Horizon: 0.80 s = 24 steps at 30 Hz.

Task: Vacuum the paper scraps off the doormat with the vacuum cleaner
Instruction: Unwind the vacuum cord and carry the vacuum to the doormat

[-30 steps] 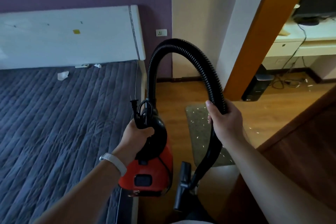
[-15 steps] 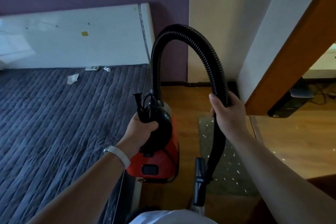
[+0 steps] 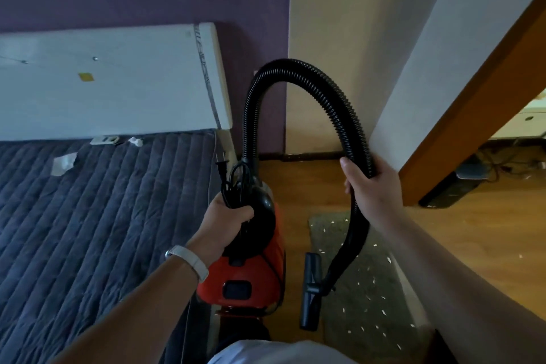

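The left hand [image 3: 229, 217] is closed around the black handle of the red vacuum cleaner [image 3: 248, 269], with the bundled power cord and its plug [image 3: 221, 161] gripped in the same fist; the body hangs off the floor beside the bed [image 3: 88, 216]. The right hand [image 3: 369, 186] is wrapped around the ribbed black hose [image 3: 295, 68], which arches up from the cleaner and drops through the fist to the floor nozzle [image 3: 311, 289]. The nozzle hangs just at the left edge of the doormat [image 3: 369, 304]; whether it touches the floor is hard to tell from this angle. Compared with a second ago, the view has turned left and come closer: the doorway room with its desk has slid almost out at the right, and the doormat, then well ahead beyond the hose, now lies right beneath the right forearm. White paper scraps [image 3: 381, 298] dot the doormat, with a few on the wooden floor [image 3: 472, 245] beyond. Both grips look unchanged.
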Each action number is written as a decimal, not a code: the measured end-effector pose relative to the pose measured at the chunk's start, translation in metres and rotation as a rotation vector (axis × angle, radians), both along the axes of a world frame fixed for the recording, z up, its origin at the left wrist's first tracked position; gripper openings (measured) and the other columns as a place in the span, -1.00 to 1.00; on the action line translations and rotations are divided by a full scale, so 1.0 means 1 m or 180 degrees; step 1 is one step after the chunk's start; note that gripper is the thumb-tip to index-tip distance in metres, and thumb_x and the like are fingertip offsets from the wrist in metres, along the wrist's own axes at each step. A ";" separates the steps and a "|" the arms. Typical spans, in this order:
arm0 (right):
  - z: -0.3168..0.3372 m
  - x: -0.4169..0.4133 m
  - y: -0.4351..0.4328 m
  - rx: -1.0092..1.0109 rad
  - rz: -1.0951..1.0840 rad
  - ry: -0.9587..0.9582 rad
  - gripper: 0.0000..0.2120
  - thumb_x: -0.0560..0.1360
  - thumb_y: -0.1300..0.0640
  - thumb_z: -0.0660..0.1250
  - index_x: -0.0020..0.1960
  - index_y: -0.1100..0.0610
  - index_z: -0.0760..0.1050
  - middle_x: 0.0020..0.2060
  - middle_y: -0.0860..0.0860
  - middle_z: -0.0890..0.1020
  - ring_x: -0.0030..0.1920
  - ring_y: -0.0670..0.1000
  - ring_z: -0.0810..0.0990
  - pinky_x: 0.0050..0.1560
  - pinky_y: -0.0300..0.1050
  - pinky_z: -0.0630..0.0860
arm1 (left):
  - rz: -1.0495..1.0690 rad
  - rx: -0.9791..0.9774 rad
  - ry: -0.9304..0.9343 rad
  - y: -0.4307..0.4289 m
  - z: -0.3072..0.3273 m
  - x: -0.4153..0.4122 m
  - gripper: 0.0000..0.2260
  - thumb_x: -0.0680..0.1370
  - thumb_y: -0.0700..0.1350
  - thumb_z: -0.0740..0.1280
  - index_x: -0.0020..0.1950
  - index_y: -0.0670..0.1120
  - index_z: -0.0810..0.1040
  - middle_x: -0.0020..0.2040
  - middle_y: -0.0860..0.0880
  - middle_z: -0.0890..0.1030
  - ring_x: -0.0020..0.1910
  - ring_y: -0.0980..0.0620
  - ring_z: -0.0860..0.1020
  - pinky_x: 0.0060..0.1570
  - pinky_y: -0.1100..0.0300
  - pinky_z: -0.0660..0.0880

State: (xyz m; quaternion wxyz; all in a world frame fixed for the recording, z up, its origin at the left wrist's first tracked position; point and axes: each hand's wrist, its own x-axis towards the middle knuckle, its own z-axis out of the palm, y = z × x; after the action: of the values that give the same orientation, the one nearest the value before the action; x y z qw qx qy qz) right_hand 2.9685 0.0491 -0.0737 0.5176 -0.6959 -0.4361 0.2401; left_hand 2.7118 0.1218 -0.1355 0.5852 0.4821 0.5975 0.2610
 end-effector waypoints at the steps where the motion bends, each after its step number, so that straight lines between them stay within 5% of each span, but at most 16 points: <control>1: -0.001 -0.001 0.015 -0.0018 -0.0077 -0.0006 -0.81 0.55 0.00 0.37 -0.18 0.06 0.51 -0.38 0.06 0.60 -0.41 -0.10 0.56 -0.42 -0.37 0.46 | -0.0077 -0.0031 0.0012 0.019 -0.002 0.000 -0.76 0.41 -0.24 0.45 0.06 -0.12 0.59 -0.14 -0.11 0.70 -0.14 -0.06 0.68 -0.29 0.17 0.56; 7: 0.004 -0.017 0.101 -0.0148 -0.0489 -0.0112 -0.80 0.54 0.01 0.37 -0.20 0.08 0.50 -0.40 0.05 0.60 -0.43 -0.10 0.55 -0.44 -0.34 0.44 | -0.0611 -0.0017 0.0036 0.142 -0.001 -0.003 -0.68 0.32 -0.16 0.45 0.05 -0.16 0.57 -0.18 -0.08 0.68 -0.14 -0.10 0.66 -0.28 0.16 0.56; 12: 0.009 -0.016 0.141 -0.0045 -0.0788 0.0096 -0.86 0.53 -0.01 0.37 -0.10 0.05 0.52 -0.37 0.07 0.61 -0.38 -0.02 0.59 -0.35 -0.18 0.53 | -0.0911 0.0272 0.0053 0.216 0.008 0.014 -0.73 0.46 -0.33 0.40 0.09 -0.07 0.56 -0.18 0.01 0.63 -0.20 0.07 0.60 -0.41 0.38 0.48; 16: 0.009 -0.008 0.166 -0.0034 -0.0885 0.0246 -0.88 0.54 0.03 0.38 -0.05 0.09 0.53 -0.40 0.03 0.59 -0.38 0.03 0.57 -0.31 -0.06 0.54 | -0.0996 0.0265 0.0049 0.256 0.006 0.022 -0.66 0.48 -0.35 0.40 0.18 -0.03 0.54 -0.07 0.00 0.64 -0.10 0.06 0.61 -0.31 0.29 0.50; 24: -0.007 0.018 0.218 0.0013 -0.0987 0.0361 -0.93 0.54 0.09 0.40 -0.08 0.06 0.53 -0.41 0.03 0.58 -0.44 -0.07 0.53 -0.45 -0.27 0.45 | -0.1026 0.0096 0.0288 0.322 -0.012 0.060 -0.74 0.43 -0.31 0.42 0.11 -0.14 0.61 -0.10 -0.11 0.69 -0.11 -0.05 0.66 -0.28 0.19 0.54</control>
State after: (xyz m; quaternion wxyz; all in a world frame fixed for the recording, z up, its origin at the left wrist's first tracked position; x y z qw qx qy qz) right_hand 2.9861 0.2670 -0.0802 0.5737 -0.7391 -0.2940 0.1954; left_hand 2.7723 0.4437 -0.1473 0.5847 0.5916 0.5343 0.1508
